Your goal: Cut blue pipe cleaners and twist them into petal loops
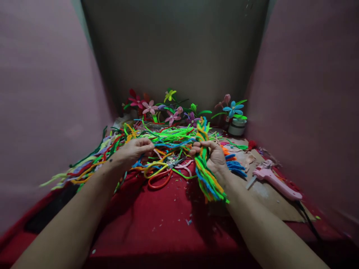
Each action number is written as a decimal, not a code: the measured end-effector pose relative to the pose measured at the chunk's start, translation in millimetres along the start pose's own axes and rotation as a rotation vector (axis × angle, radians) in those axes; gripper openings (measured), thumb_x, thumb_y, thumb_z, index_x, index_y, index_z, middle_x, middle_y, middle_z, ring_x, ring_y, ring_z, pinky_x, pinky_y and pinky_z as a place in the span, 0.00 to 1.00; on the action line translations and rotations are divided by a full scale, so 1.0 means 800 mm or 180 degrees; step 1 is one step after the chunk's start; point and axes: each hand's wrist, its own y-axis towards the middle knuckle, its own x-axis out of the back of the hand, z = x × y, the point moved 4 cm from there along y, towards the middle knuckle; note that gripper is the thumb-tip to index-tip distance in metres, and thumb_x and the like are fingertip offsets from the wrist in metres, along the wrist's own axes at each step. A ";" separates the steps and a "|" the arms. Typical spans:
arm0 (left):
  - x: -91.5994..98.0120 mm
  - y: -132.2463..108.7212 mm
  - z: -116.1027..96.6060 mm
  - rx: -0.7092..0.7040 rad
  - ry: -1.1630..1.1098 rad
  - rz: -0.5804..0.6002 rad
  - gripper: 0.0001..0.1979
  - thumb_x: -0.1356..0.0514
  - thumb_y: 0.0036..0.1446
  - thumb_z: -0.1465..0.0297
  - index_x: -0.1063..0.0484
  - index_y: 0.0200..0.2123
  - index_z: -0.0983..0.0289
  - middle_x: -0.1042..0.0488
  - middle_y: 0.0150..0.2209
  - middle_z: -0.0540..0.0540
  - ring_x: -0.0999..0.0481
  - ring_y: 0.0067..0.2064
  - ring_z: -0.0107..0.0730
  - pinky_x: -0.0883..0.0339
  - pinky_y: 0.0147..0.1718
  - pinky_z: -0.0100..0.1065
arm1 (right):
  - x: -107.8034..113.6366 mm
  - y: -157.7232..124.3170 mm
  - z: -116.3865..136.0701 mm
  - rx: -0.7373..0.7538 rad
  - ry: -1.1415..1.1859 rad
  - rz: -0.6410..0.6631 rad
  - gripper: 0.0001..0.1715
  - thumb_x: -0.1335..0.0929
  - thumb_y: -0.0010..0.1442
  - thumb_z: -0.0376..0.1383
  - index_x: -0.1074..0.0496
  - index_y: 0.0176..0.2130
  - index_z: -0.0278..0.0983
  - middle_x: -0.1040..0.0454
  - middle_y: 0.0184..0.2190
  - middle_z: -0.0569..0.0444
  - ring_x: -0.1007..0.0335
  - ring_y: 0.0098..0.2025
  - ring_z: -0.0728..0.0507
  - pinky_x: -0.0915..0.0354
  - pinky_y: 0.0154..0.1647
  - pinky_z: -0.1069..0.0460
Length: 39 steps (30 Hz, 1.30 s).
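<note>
Past bare forearms (92,205), gripping a green, yellow and blue bundle of fuzzy stems (206,172) in the closed right hand (216,156), over red cloth (151,224); pinching a blue fuzzy stem (174,144), stretched between, in the closed left hand (138,147), near yellow-and-red-handled metal scissors (171,164).

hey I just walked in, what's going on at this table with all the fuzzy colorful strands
A person is handling the strands with two bare hands. The right hand grips a green, yellow and blue bundle, while the left hand pinches a blue strand that runs across toward the bundle. Scissors lie between the forearms, a pink glue gun rests on cardboard at the right, and fuzzy flowers stand at the back.
</note>
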 end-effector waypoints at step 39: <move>-0.047 -0.026 -0.020 -0.0653 -0.0516 -0.0739 0.11 0.41 0.48 0.70 0.38 0.18 0.66 0.36 0.15 0.46 0.40 0.15 0.17 0.48 0.14 0.22 | -0.013 -0.029 -0.090 0.0254 -0.3567 0.0680 0.21 0.32 0.43 0.30 0.33 0.40 0.36 0.31 0.26 0.60 0.39 0.24 0.52 0.41 0.25 0.56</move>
